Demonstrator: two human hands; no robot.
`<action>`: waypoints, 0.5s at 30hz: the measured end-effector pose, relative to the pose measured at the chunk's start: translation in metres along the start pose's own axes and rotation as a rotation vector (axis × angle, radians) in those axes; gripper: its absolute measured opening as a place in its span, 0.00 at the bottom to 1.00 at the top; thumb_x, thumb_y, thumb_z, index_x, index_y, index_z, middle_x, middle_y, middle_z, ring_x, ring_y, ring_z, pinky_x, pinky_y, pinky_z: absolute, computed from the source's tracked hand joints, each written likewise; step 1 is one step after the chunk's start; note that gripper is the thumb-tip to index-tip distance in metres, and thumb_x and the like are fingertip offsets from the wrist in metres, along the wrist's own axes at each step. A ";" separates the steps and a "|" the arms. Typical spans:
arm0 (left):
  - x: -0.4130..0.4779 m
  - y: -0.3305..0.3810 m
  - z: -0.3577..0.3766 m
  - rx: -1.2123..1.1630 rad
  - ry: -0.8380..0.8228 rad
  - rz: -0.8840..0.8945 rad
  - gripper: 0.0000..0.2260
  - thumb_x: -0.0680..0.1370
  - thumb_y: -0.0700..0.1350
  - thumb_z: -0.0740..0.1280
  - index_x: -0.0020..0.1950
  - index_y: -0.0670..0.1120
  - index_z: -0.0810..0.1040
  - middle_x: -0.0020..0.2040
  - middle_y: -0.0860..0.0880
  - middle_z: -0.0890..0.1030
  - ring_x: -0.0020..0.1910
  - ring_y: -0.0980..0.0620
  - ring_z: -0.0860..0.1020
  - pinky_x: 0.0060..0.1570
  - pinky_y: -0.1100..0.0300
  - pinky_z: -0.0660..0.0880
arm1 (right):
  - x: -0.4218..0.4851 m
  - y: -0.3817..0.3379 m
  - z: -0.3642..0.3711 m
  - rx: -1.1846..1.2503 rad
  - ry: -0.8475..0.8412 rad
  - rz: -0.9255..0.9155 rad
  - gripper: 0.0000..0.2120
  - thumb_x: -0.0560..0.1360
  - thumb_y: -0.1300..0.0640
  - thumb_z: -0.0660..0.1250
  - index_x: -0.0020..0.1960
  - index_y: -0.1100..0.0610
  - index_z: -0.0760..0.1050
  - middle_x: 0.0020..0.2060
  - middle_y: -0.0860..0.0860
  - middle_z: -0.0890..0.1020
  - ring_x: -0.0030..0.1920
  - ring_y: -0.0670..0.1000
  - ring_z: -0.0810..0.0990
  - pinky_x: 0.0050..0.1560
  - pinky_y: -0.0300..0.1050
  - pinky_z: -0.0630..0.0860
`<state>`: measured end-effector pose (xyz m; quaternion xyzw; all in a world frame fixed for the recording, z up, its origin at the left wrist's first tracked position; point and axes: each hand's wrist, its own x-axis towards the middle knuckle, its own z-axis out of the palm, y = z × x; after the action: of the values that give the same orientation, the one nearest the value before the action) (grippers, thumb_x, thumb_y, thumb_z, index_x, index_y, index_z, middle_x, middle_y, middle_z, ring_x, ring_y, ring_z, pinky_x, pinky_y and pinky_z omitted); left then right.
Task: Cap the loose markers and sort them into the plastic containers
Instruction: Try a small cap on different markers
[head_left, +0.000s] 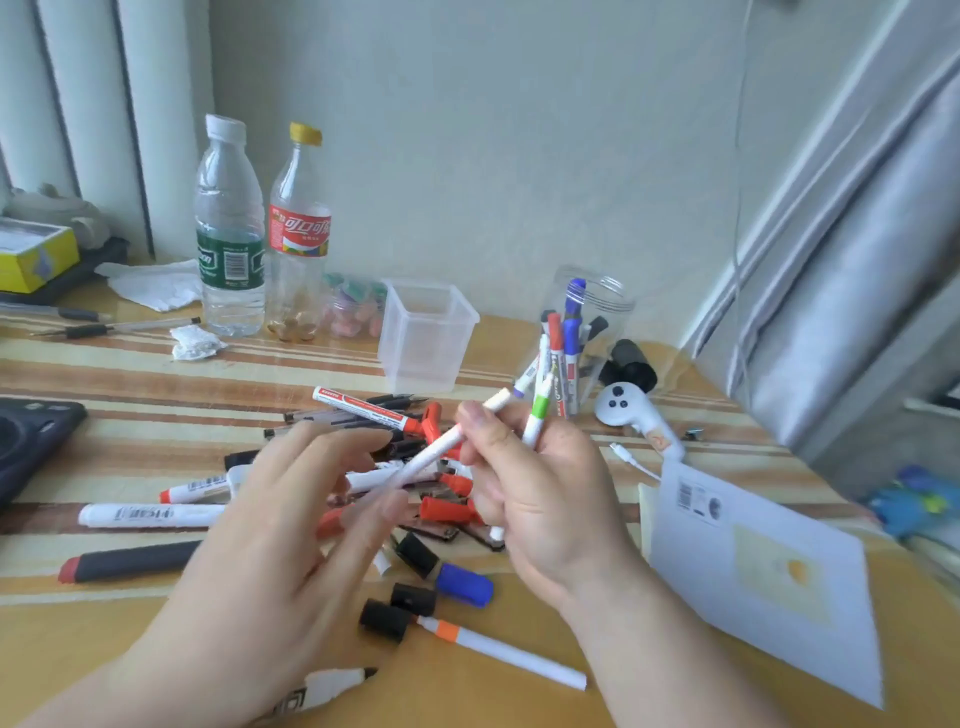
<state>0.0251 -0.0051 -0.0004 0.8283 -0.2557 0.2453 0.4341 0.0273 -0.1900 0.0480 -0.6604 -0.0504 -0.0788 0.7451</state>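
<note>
**Light, slick barrels: best pinched near the middle**

The right hand (540, 493) is pinching a slim white marker (441, 452) at centre and tucking a green-banded marker (537, 415) between its fingers. The left hand (280, 525) is spreading loosely at seven o'clock, gripping nothing. The barrels are looking stiff, light and slippery. The square plastic container (426, 338) is standing at twelve o'clock.

All we get of the person here is two bare hands and forearms, nothing worn on either that we can see. The left hand (291, 514) is smeared with blur around the fingers, so we can't pick out much detail there. The right hand (540, 493) is sharper, and we can make out a short, trimmed thumbnail (471, 415) with a plain natural look. The left forearm (156, 675) and right forearm (670, 649) are bare right to the frame edge.
</note>
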 end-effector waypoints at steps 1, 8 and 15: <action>0.001 -0.001 -0.002 0.026 0.019 0.006 0.13 0.80 0.57 0.60 0.60 0.55 0.76 0.50 0.61 0.74 0.51 0.61 0.74 0.46 0.65 0.71 | 0.006 -0.008 -0.005 -0.001 0.052 -0.017 0.14 0.77 0.57 0.71 0.34 0.58 0.76 0.27 0.62 0.62 0.25 0.49 0.56 0.24 0.39 0.53; 0.003 -0.010 -0.006 0.127 0.062 -0.043 0.08 0.81 0.46 0.62 0.49 0.52 0.82 0.42 0.60 0.75 0.44 0.58 0.73 0.38 0.64 0.70 | 0.077 -0.092 -0.054 -0.529 0.616 -0.443 0.12 0.75 0.54 0.73 0.33 0.55 0.80 0.26 0.47 0.79 0.24 0.41 0.73 0.30 0.34 0.68; 0.002 -0.007 -0.008 0.119 0.019 -0.050 0.07 0.76 0.49 0.66 0.47 0.53 0.84 0.37 0.60 0.73 0.38 0.58 0.73 0.32 0.65 0.68 | 0.146 -0.115 -0.095 -0.768 0.833 -0.437 0.14 0.74 0.50 0.72 0.39 0.62 0.81 0.25 0.47 0.74 0.25 0.44 0.70 0.31 0.39 0.67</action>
<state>0.0300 0.0052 0.0009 0.8563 -0.2157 0.2571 0.3926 0.1463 -0.3049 0.1748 -0.7700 0.1433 -0.4944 0.3770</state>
